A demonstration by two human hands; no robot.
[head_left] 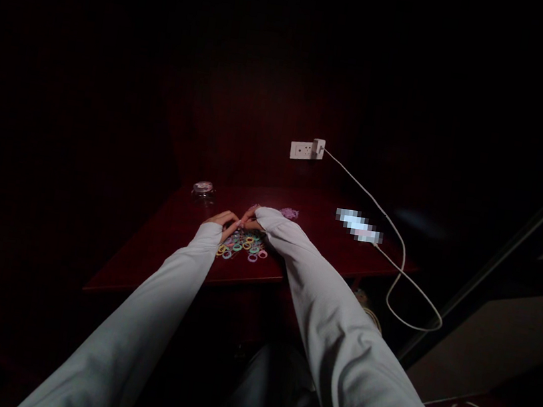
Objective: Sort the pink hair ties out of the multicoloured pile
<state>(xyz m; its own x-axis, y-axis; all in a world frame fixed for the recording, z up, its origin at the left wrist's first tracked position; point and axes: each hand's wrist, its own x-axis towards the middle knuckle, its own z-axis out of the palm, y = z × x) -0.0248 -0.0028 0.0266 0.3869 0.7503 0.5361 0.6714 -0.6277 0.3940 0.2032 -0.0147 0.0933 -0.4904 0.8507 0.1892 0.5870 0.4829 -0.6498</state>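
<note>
Both hands meet over a dark red table (142,259), above a pile of small coloured rings (246,246) in yellow, green, pink and lilac. My left hand (224,222) is bent, its fingertips close to those of the other hand. My right hand (250,218) reaches in from the right with its fingers pressed together. Whatever lies between the fingertips is too small to make out. A purple heap (289,213) lies just beyond my right wrist. Behind my left hand stands a clear jar (203,191) with a pinkish top.
A lit, blurred phone-like device (359,225) lies at the right of the table. Its white cable (401,255) loops past the table's right edge and up to a charger (318,147) in the wall socket (301,150).
</note>
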